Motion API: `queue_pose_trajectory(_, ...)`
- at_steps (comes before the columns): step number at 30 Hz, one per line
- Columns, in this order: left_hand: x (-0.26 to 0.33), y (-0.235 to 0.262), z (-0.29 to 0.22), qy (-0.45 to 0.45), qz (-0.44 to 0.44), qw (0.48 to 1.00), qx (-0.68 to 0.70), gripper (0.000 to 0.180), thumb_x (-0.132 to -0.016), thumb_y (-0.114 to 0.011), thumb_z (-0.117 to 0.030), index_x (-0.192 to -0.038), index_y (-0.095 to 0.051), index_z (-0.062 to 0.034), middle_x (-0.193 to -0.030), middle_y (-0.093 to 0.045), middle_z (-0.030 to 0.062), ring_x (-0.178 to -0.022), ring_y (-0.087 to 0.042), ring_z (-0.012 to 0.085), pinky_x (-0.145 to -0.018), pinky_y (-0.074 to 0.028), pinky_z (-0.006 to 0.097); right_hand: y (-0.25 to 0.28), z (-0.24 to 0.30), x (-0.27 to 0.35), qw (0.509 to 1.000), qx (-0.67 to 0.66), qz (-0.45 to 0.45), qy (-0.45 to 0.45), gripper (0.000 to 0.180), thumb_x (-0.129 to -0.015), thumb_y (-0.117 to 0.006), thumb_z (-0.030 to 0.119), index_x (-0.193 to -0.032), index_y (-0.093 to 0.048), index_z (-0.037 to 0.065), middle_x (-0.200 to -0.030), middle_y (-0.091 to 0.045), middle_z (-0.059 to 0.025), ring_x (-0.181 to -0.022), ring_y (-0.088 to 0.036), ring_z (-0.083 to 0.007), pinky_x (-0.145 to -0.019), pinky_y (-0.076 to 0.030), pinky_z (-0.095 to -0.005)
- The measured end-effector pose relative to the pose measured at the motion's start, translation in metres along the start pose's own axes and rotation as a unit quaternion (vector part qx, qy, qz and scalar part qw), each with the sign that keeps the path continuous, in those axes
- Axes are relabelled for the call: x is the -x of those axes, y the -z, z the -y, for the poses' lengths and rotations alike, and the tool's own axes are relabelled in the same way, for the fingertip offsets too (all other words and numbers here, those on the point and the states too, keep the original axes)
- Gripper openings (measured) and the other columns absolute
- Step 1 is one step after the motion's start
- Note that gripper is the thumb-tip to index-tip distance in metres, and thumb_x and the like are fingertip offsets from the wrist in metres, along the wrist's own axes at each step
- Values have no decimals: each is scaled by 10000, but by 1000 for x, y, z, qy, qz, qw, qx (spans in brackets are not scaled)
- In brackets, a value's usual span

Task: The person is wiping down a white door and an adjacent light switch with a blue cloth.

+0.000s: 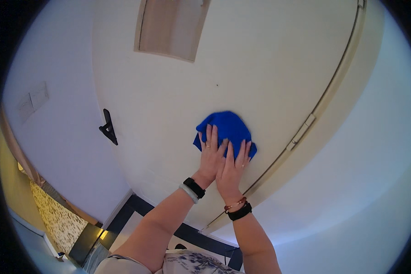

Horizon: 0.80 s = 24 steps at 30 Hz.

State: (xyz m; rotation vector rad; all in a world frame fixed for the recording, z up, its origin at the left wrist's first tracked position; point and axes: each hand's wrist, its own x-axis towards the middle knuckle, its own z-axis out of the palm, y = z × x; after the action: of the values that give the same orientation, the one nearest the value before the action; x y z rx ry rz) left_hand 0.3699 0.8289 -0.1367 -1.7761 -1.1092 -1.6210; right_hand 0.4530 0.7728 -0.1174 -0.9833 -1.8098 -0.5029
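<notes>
A blue cloth (230,125) lies bunched against the cream door (269,59). My left hand (211,157) presses it to the door from the lower left, fingers pointing up over the fabric. Close beside it, my right hand (232,172) holds the cloth's lower right part, its fingers stretched over the folds. The two hands touch near the thumbs. Together they keep the cloth up on the door; the fabric under the palms is hidden.
A black door handle (108,128) sticks out to the left. Above is a window panel (171,29). A hinge (301,132) and the door's edge gap run along the right. Wall switches (33,99) are at far left; dark floor border (139,204) lies below.
</notes>
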Motion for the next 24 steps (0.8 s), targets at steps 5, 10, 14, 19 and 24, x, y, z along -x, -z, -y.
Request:
queue_pose_trajectory(5, -75, 48, 2, -17, -80, 992, 92, 474, -902, -383, -326, -1239, -476, -6, -1468, -124, 288, -1360, -102, 463, -1052, -33, 621, 21, 39, -67, 999, -9, -32, 31, 468, -919, -473, 245, -1356, -401, 96, -1470, -194, -216, -1355, -167, -430, -1024, -184, -625)
queue_pose_trajectory(10, -139, 74, 36, -39, -103, 993, 32, 476, -924, -336, -328, -1274, -460, -31, -1484, -124, 252, -1371, -104, 435, -1056, -40, 610, 14, 78, -136, 996, 25, -60, 52, 490, -896, -499, 257, -1355, -408, 111, -1471, -212, -185, -1364, -159, -402, -1052, -132, -597)
queue_pose_trajectory(14, -137, 74, 61, -46, -112, 992, 44, 477, -943, -295, -335, -1299, -451, -59, -1485, -140, 243, -1367, -131, 430, -1057, -40, 603, -13, 83, -139, 992, 57, -86, 67, 509, -877, -521, 272, -1355, -414, 132, -1467, -235, -159, -1363, -179, -375, -1054, -127, -578)
queue_pose_trajectory(19, -108, 70, 85, 3, -107, 993, 57, 478, -945, -280, -334, -1284, -457, -47, -1476, -149, 262, -1359, -150, 441, -1058, -37, 602, -37, 86, -122, 993, 68, -37, 83, 502, -874, -523, 273, -1347, -423, 139, -1463, -246, -157, -1360, -187, -375, -1026, -178, -594)
queue_pose_trajectory(24, -66, 66, 109, 39, -84, 996, 17, 473, -945, -304, -353, -1300, -417, -61, -1474, -131, 267, -1356, -136, 451, -1049, -42, 623, -67, 91, -94, 992, 82, 29, 96, 461, -889, -508, 277, -1320, -452, 125, -1441, -263, -175, -1339, -227, -398, -1017, -211, -593)
